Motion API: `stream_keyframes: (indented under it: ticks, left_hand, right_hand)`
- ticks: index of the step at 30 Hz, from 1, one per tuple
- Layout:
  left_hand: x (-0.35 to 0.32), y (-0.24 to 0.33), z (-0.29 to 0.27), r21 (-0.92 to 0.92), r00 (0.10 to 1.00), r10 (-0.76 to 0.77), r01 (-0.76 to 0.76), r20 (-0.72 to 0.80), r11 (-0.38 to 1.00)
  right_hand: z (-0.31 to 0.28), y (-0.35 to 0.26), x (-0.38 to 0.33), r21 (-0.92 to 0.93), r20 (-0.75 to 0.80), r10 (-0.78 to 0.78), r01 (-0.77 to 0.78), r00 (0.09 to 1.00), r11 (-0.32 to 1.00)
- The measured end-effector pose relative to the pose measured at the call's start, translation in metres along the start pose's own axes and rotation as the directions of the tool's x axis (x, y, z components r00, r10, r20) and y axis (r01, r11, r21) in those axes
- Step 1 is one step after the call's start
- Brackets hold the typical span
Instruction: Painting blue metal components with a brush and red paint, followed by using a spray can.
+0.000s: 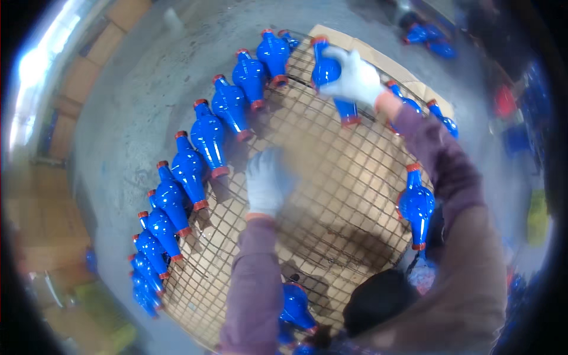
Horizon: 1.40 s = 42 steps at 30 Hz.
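Observation:
Blue glossy bulbous bodies with red ends, vase-like in shape, lie on a wire grid (349, 160). My right hand (354, 80), in a white glove, reaches to the far side. Its fingers curve around the bulge of one blue body (325, 68), which rests at the grid's far edge. My left hand (269, 180), also in a white glove, is over the middle of the grid, near a blue body (208, 136) in the left row. Motion smears its fingers, and I cannot make out anything in them.
Several blue bodies (189, 168) line the grid's left edge in a curved row. Another (416, 204) stands at its right side, and one (297, 307) lies close to me. Brown cardboard (367, 56) is under the grid. More blue pieces (429, 38) are on the floor at far right.

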<state>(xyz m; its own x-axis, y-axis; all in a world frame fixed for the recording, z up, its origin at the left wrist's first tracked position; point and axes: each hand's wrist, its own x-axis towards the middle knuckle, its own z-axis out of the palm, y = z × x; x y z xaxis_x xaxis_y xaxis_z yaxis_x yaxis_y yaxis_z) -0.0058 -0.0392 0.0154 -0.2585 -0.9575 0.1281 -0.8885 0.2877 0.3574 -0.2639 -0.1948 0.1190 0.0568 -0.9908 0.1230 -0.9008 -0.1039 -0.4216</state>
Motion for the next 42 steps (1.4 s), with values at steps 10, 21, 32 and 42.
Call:
stream_keyframes:
  ticks: [10, 21, 32, 42]
  left_hand:
    - [-0.002, -0.015, 0.013, -0.064, 0.995, -0.025, 0.019, -0.096, 0.998]
    - [-0.001, -0.015, 0.014, -0.020, 0.996, -0.006, 0.004, -0.086, 1.000]
    - [0.004, 0.006, 0.000, 0.046, 1.000, 0.018, -0.018, -0.009, 0.999]
    - [-0.003, -0.013, 0.021, 0.169, 0.992, 0.120, -0.112, -0.035, 0.979]
  right_hand:
    - [0.066, -0.016, 0.186, -0.091, -0.079, 0.221, -0.228, 0.972, 0.969]
    - [0.084, -0.015, 0.202, -0.011, -0.036, 0.033, -0.034, 0.999, 0.999]
    - [0.114, -0.035, -0.122, 0.130, -0.270, -0.239, 0.281, 0.933, 0.951]
    - [0.111, -0.022, -0.221, 0.191, -0.108, -0.198, 0.216, 0.974, 0.958]
